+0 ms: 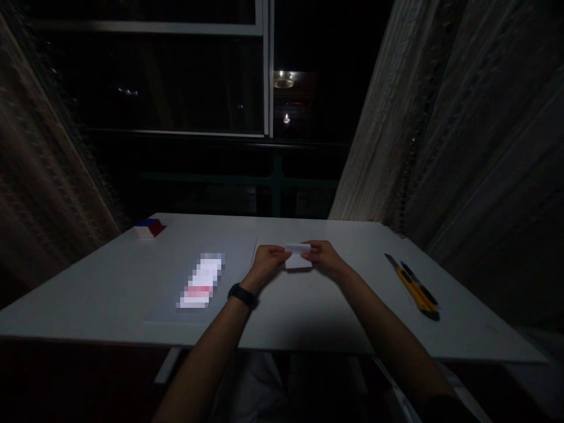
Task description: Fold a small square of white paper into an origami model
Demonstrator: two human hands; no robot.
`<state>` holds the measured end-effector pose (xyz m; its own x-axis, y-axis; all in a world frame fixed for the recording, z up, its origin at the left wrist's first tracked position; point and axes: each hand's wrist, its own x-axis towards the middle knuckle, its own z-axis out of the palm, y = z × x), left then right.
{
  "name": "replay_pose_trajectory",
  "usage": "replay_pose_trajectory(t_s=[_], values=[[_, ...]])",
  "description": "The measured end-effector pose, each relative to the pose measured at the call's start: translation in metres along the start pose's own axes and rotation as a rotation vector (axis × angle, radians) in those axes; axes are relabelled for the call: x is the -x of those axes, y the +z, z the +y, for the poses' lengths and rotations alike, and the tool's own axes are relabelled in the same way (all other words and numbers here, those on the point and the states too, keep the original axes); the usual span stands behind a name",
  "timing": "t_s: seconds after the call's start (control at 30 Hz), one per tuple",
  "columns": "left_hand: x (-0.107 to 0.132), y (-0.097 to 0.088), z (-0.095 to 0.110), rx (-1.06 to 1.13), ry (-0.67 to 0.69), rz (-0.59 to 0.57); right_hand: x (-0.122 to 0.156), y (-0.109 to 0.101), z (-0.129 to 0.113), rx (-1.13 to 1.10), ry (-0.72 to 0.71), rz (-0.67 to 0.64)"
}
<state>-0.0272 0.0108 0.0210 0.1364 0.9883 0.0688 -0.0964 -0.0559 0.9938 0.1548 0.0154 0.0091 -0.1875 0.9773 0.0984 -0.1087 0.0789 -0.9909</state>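
A small white piece of paper (298, 257) is held just above the white table (335, 317), near its middle. My left hand (268, 262) pinches the paper's left edge with closed fingers; a dark watch sits on that wrist. My right hand (324, 256) pinches the paper's right side, fingers curled over its top edge. The paper looks folded, with part of it tucked under my right fingers.
A yellow and black utility knife (414, 288) lies on the table's right side. A blurred white and red sheet (200, 281) lies left of my hands. A red, white and blue block (148, 227) sits at the far left corner. Curtains hang on both sides of a dark window.
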Motion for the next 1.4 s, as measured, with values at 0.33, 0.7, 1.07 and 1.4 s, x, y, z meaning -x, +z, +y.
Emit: replay_pose_trajectory(t_s=[0.33, 0.7, 1.07, 1.4], values=[[-0.002, -0.004, -0.004, -0.006, -0.044, -0.133, 0.001, 0.001, -0.001, -0.002, 0.053, 0.040], [-0.002, -0.006, -0.006, -0.091, -0.044, -0.145, 0.002, -0.003, -0.004, 0.075, 0.060, -0.103], [0.000, -0.004, -0.011, -0.121, -0.164, -0.315, 0.004, 0.019, -0.006, 0.404, -0.105, -0.105], [0.000, -0.004, -0.009, -0.171, -0.202, -0.285, 0.002, 0.021, -0.005, 0.336, -0.053, -0.004]])
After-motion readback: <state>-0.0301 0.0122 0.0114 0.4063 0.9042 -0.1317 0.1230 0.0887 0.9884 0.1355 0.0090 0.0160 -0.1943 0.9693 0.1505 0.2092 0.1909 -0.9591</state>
